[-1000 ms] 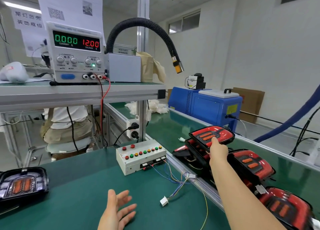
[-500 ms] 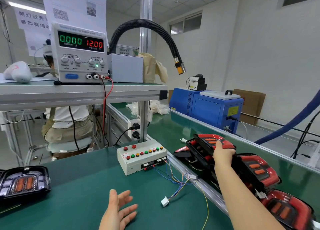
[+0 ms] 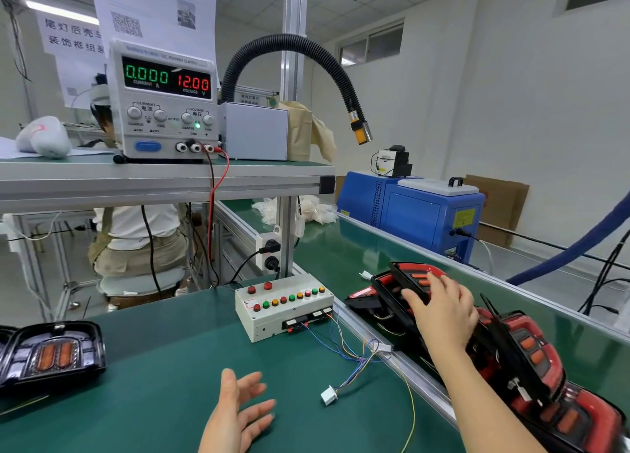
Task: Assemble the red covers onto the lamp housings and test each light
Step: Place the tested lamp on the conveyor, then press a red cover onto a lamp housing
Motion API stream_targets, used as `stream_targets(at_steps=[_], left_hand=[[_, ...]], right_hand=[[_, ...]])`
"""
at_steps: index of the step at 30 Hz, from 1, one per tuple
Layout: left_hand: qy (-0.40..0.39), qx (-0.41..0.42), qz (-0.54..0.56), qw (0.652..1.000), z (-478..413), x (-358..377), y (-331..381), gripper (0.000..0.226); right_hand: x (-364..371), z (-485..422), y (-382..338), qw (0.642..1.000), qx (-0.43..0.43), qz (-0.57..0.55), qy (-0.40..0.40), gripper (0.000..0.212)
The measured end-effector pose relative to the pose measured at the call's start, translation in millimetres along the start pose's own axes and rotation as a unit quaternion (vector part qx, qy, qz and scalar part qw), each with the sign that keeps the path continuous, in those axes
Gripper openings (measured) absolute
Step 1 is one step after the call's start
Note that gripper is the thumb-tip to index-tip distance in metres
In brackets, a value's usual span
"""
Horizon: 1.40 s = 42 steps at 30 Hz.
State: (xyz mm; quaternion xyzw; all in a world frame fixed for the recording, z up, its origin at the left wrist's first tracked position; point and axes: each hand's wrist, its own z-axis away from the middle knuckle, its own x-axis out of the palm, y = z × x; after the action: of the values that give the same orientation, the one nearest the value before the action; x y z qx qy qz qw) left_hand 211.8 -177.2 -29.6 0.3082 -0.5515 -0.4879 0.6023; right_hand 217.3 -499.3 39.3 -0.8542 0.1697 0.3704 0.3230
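Several red-covered lamps lie in a row on the conveyor at the right. My right hand [image 3: 439, 309] rests with spread fingers on the farthest one, a red lamp [image 3: 414, 276] tilted on a black housing. A second red lamp [image 3: 526, 345] and a third red lamp [image 3: 576, 422] lie nearer to me. My left hand [image 3: 238, 410] hovers open, palm turned inward, over the green table and holds nothing. At the far left sits a black lamp housing [image 3: 51, 353] with orange inserts. The white test box [image 3: 283, 307] with coloured buttons trails wires to a loose white connector [image 3: 329, 394].
A power supply [image 3: 163, 101] on the upper shelf reads 0.000 A and 12.00 V. A black flexible hose [image 3: 324, 64] with a yellow sensor tip hangs over the belt. A blue machine [image 3: 409, 210] stands beyond the conveyor. Another person sits behind the shelf frame at the left.
My right hand has lowered the raised red lamp onto the pile and now lies spread over it. My left hand has stayed in place.
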Motion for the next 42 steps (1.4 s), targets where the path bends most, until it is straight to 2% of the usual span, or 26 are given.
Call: stream_targets(at_steps=[2,4,13,16,18,21,23,25,26,27,29,31,34,36,38,40,42], left_hand=[[0.003,-0.002,0.003,1.000,1,0,0,0.059],[0.007,-0.002,0.008,1.000,3,0,2,0.059],[0.040,-0.035,0.029,0.998,8,3,9,0.054],[0.057,-0.072,0.018,0.996,6,2,13,0.044],[0.063,-0.103,-0.015,0.993,5,4,17,0.032],[0.059,-0.114,-0.110,0.986,9,1,22,0.020],[0.040,-0.094,-0.179,0.979,16,-12,23,0.019],[0.022,-0.069,-0.252,0.965,24,-29,26,0.021],[0.025,-0.059,-0.286,0.956,27,-38,29,0.021],[0.034,-0.044,-0.326,0.944,29,-46,32,0.022],[0.057,-0.005,-0.453,0.890,33,-61,40,0.026],[0.102,0.019,-0.538,0.837,36,-74,46,0.026],[0.178,0.002,-0.538,0.824,39,-90,52,0.016],[0.215,-0.019,-0.515,0.829,40,-97,54,0.005],[0.238,-0.029,-0.488,0.840,38,-104,52,0.003],[0.270,-0.026,-0.450,0.851,36,-109,49,0.005],[0.299,-0.011,-0.385,0.873,33,-113,49,0.015]], right_hand=[[-2,-2,3,0.995,-0.045,0.087,-0.022,0.059],[-4,-4,8,0.990,-0.051,0.131,-0.023,0.051],[-6,-1,19,0.990,-0.028,0.138,-0.018,0.042],[-6,1,16,0.992,-0.025,0.120,-0.023,0.049],[-4,6,12,0.995,-0.049,0.088,0.008,0.056],[-2,27,-12,0.985,-0.144,-0.014,0.095,0.045],[0,58,-42,0.964,-0.225,-0.099,0.104,0.039],[6,100,-79,0.927,-0.329,-0.171,0.061,0.035],[12,124,-98,0.904,-0.380,-0.195,0.023,0.024],[20,145,-117,0.882,-0.423,-0.205,-0.027,0.015],[36,183,-155,0.843,-0.473,-0.188,-0.171,0.022],[58,214,-189,0.814,-0.446,-0.179,-0.326,0.031],[84,239,-239,0.789,-0.361,-0.231,-0.441,0.045],[91,245,-269,0.780,-0.314,-0.254,-0.478,0.054],[97,246,-292,0.777,-0.310,-0.259,-0.483,0.060],[103,247,-309,0.778,-0.357,-0.237,-0.460,0.062],[110,249,-320,0.782,-0.411,-0.200,-0.424,0.060]])
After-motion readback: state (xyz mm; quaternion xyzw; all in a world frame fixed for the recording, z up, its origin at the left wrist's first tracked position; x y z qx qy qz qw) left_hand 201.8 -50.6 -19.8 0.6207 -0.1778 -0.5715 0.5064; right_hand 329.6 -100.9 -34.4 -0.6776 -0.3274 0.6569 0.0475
